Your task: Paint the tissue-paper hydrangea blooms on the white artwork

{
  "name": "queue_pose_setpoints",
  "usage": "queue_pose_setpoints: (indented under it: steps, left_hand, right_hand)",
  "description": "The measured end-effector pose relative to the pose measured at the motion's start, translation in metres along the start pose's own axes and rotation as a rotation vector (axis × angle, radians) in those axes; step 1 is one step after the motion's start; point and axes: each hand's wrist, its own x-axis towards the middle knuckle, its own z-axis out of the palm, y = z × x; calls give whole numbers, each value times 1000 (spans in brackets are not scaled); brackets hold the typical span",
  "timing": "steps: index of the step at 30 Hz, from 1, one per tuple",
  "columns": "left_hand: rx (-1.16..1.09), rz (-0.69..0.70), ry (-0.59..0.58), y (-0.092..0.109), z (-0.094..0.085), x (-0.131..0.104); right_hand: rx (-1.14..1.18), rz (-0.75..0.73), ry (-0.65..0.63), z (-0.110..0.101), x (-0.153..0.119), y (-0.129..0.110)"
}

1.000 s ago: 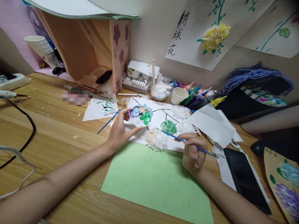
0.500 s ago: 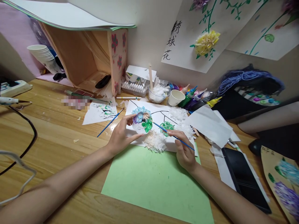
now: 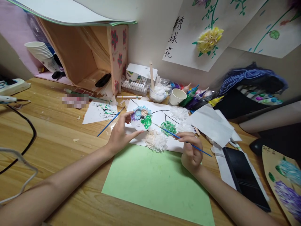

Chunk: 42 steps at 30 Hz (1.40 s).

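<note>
My left hand [image 3: 121,133] grips the near-left rim of a small round paint palette [image 3: 141,125] smeared with green, purple, blue and peach. Between the closed fingers of my right hand [image 3: 191,146] is a thin blue paintbrush [image 3: 171,133], its tip pointing left, just off the palette. Below them lies a white sheet [image 3: 135,141] with black branch lines and ruffled clusters: a green one [image 3: 168,128], a cream one [image 3: 155,141] near the front edge, and white ones [image 3: 179,113]. A light blue cluster is partly hidden behind the palette.
Green paper [image 3: 157,185] lies in front. A second brush [image 3: 110,121] and a paint-stained sheet [image 3: 100,111] are at left. Behind stand a paper cup [image 3: 177,96], a tub of scraps [image 3: 160,93] and paint bottles [image 3: 188,98]. A black tray [image 3: 246,179] is at right.
My right hand has moved to the right with the brush, and the brush tip has come away from the palette. The palette has shifted slightly left in my left hand.
</note>
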Motion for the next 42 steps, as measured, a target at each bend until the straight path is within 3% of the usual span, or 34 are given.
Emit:
queue_pose_setpoints:
  steps: [6,27,42]
  left_hand:
    - [-43,-108,56,-2,1,1]
    - [-22,-85,38,-2,2,0]
    - [-9,-61,53,-3,2,1]
  right_hand:
    - [107,-14,-13,1,0,-1]
    - [87,-8,-88,3,-1,2]
    - [156,-5,32,3,0,1]
